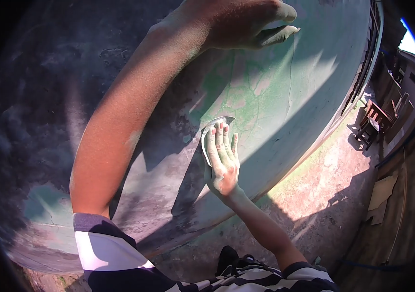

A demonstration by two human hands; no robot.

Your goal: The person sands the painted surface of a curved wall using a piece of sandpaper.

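A thin, pale grey-white piece with a rounded edge, its material not clear, is seen flat against the wall under the right hand. Most of it is covered by the hand; the rounded edge is exposed above the fingertips and along the left. The three longer fingers are laid straight over it, close together, with the little finger set slightly apart. The thumb is hidden, so whether the piece is gripped cannot be told. The hand is coated in whitish dust.

The large grey wall, patched with green and finely cracked, is crossed by bands of sun and shadow. The left hand is raised near the upper frame edge, well apart from the piece. Its thumb and one finger are extended with a gap between; its other fingers cannot be made out. Contact with the wall cannot be confirmed.

A navy-and-white striped sleeve is noted on the left arm. Beyond the wall, sunlit ground and a brown wooden chair are seen.
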